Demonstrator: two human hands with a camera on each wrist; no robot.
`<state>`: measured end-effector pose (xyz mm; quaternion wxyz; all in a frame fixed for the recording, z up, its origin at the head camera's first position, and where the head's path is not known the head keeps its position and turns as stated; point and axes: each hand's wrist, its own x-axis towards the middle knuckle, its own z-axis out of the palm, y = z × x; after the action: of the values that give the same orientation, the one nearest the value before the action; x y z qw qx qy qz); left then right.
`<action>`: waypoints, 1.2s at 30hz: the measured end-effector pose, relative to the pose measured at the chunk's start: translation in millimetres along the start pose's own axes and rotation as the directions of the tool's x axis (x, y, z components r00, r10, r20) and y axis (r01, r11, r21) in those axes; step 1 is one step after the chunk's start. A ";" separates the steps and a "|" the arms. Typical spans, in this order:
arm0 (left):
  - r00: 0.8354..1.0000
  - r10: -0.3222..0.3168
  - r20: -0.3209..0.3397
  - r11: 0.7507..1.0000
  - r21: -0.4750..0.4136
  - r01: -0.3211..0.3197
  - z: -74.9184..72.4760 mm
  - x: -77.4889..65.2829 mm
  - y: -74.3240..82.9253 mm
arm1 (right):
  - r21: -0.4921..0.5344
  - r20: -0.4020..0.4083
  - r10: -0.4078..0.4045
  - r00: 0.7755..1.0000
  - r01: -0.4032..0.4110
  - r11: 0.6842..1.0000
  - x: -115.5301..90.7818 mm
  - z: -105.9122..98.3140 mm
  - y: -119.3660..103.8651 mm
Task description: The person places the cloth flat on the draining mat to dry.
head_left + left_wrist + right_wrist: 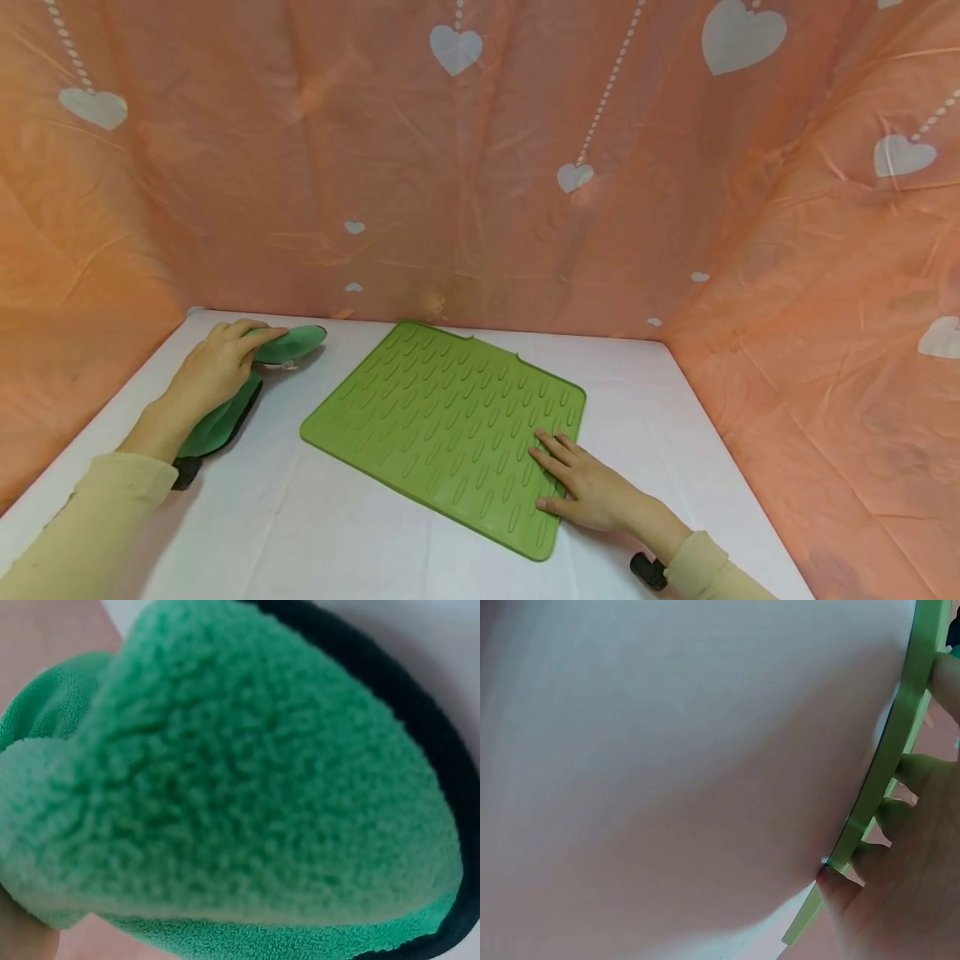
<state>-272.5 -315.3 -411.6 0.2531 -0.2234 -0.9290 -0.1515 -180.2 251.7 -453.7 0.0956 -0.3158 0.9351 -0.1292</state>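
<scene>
A fuzzy green cloth with a dark edging (292, 343) is in my left hand (213, 371), at the left of the table. Part of it sticks out past the fingertips, and another fold hangs below the palm. In the left wrist view the bunched cloth (262, 772) fills most of the picture and hides nearly all the fingers. My right hand (596, 492) rests with spread fingers on the right edge of a green ribbed mat (442, 425). From the right wrist, the fingertips show along the mat's rim (885, 750).
The mat lies at an angle on the white table cover (360, 533), its far corner near the back wall. Orange curtains with white hearts (465, 208) enclose the table at the back and on both sides.
</scene>
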 end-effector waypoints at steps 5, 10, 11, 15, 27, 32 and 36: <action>0.999 -0.004 -0.036 0.999 -0.051 0.002 -3.1 8.0 14.7 | 0.000 -0.005 -0.007 1.000 0.007 1.000 0.5 0.8 0.5; 0.997 -0.025 -0.079 0.992 -0.122 0.016 -1.5 20.2 28.9 | 0.002 -0.009 -0.009 1.000 0.009 1.000 0.6 2.1 1.0; 0.996 -0.028 -0.087 0.991 -0.136 0.016 -1.3 22.6 31.9 | 0.002 -0.010 -0.010 1.000 0.010 1.000 0.6 2.3 1.0; 0.994 -0.042 -0.096 0.984 -0.178 0.024 -1.6 32.4 45.0 | 0.001 -0.012 -0.011 1.000 0.011 1.000 0.8 2.7 0.8; 0.992 0.007 -0.125 0.957 -0.287 -0.042 13.5 67.5 85.0 | 0.001 -0.023 -0.009 1.000 0.009 1.000 0.1 3.0 0.1; 0.986 0.036 -0.163 0.936 -0.339 -0.091 22.9 79.4 103.5 | 0.002 -0.026 -0.010 1.000 0.010 1.000 0.5 3.1 0.3; 0.984 0.051 -0.170 0.916 -0.385 -0.114 29.3 87.3 120.8 | 0.018 -0.037 -0.001 0.999 0.002 1.000 1.5 -0.4 -0.3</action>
<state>-292.3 -171.1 -368.5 0.2811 -0.2961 -0.8468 -0.3409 -181.3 250.6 -453.3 0.0812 -0.3131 0.9353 -0.1434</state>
